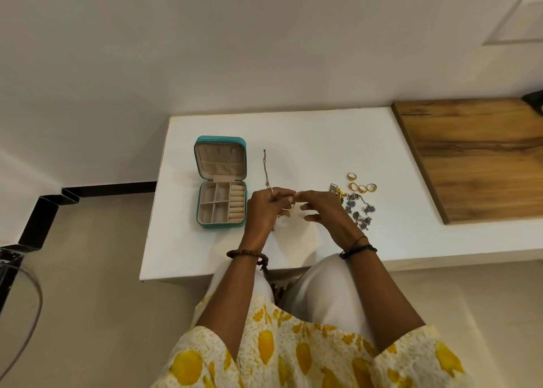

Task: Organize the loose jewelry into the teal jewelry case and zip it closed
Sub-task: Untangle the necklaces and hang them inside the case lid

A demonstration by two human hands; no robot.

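Two hands meet over white table (293, 135): left hand (266, 208) and right hand (320, 208) both pinch a small gold piece (289, 211), type unclear. Teal jewelry case (220, 182) lies open just left; gold rings (362, 185) and silver jewelry (360, 211) lie right.

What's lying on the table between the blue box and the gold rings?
A thin chain and both hands, left hand and right hand, seen from the head camera.

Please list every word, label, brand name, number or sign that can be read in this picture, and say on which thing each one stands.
There are none. No letters or numbers show on the teal jewelry case, the gold rings, the white table, the wooden board or the wall. If the case or the rings carry a small mark, it is too small to tell here.
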